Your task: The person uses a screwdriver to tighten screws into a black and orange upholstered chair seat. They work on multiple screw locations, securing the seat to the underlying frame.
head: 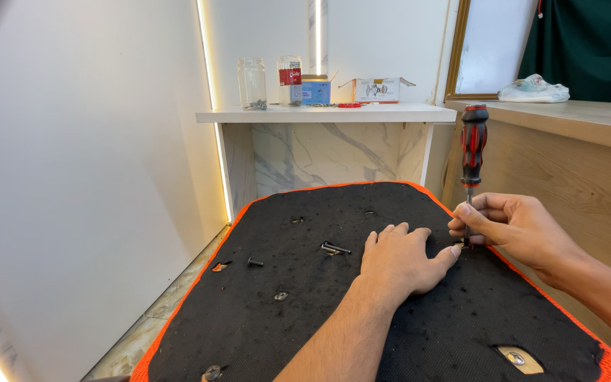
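Two glass jars (252, 83) holding screws on shelf (390, 113), right hand (514, 226) gripping screwdriver (472, 152)

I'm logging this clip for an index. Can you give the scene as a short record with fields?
Surface: black fabric panel with orange edge
Left hand: flat on the panel, thumb beside the screwdriver tip
Right hand: holds the shaft of an upright red-and-black screwdriver
Loose parts: bolts on the panel
Behind: white shelf with glass jars
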